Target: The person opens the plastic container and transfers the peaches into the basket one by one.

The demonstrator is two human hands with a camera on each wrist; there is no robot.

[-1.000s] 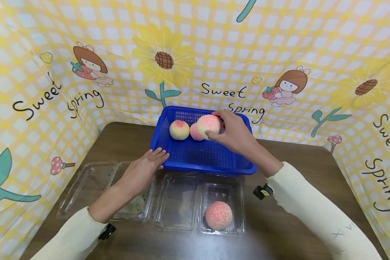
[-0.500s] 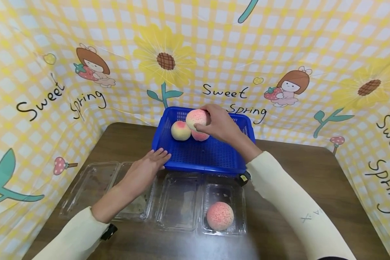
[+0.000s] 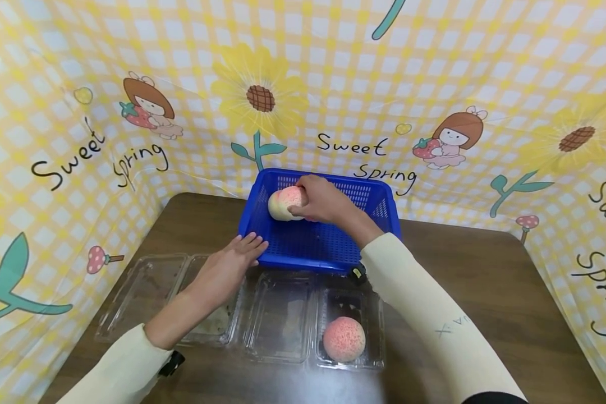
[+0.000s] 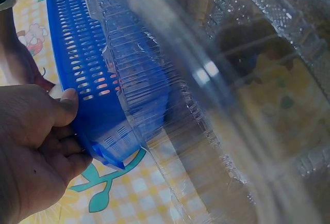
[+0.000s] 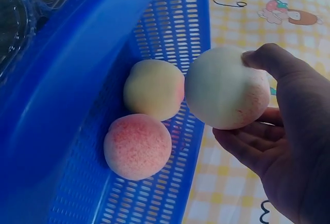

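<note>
My right hand [image 3: 323,199] holds a pink-and-cream peach [image 5: 227,88] at the left part of a blue plastic basket [image 3: 305,241]. Thumb and fingers lie on opposite sides of the fruit. The right wrist view shows two more peaches inside: a yellowish peach [image 5: 154,90] close by the held one and a pink speckled peach [image 5: 137,146]. From the head, the hand and its fruit largely cover these. At the basket's near left corner, my left hand [image 3: 227,266] grips the rim, with its thumb [image 4: 68,102] against the outer wall.
In front of the basket lies an open clear clamshell container [image 3: 279,320], with a pink peach [image 3: 344,339] in its right half. Another open clear clamshell [image 3: 143,289] lies to the left, partly under my left forearm. A yellow checked cloth [image 3: 303,73] hangs behind the brown table [image 3: 449,280].
My right hand has carried the held peach leftward and lowered it into the basket's left part, over the other peaches. The left hand has stayed at the corner.
</note>
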